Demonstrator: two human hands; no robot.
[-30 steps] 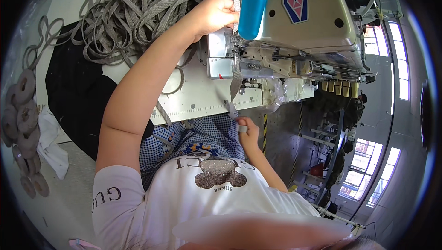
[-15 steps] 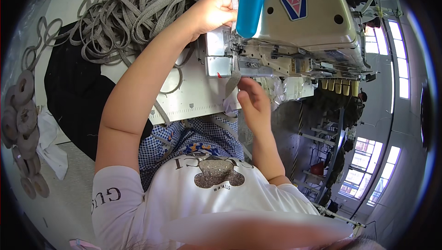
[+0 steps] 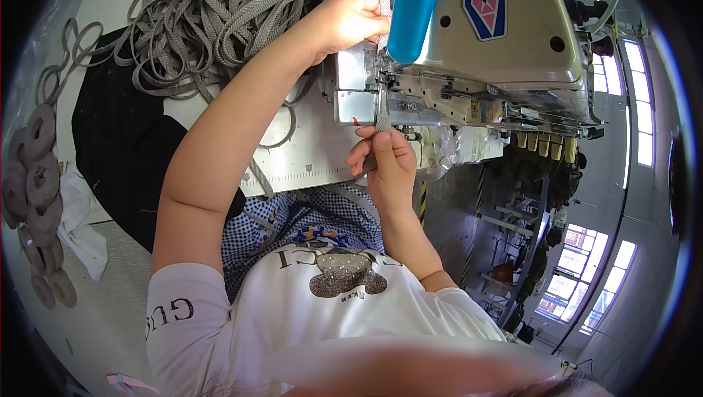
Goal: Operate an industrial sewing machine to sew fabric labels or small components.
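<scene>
A grey woven strap (image 3: 383, 106) runs through the front of a beige sewing machine (image 3: 517, 53), under its presser area. My left hand (image 3: 344, 22) is closed on the strap at the far side of the metal plate (image 3: 354, 108), beside a blue bottle-shaped piece (image 3: 411, 16). On the near side, my right hand (image 3: 388, 170) pinches the strap between thumb and fingers just below the machine's edge. The strap's end is hidden in the right hand. A large tangled heap of the same grey strap (image 3: 220, 24) lies beyond my left forearm.
Black cloth (image 3: 121, 133) lies on the white table (image 3: 307, 166) at the left, under my left arm. Rolls of grey strap (image 3: 42, 185) are at the far left, beside a white cloth (image 3: 80, 232). Clear plastic (image 3: 443, 152) hangs near the machine's front.
My right hand has closed on the strap below the machine, where before it was open beside it. The strap there now hangs straighter. My left hand stays at the strap's far part.
</scene>
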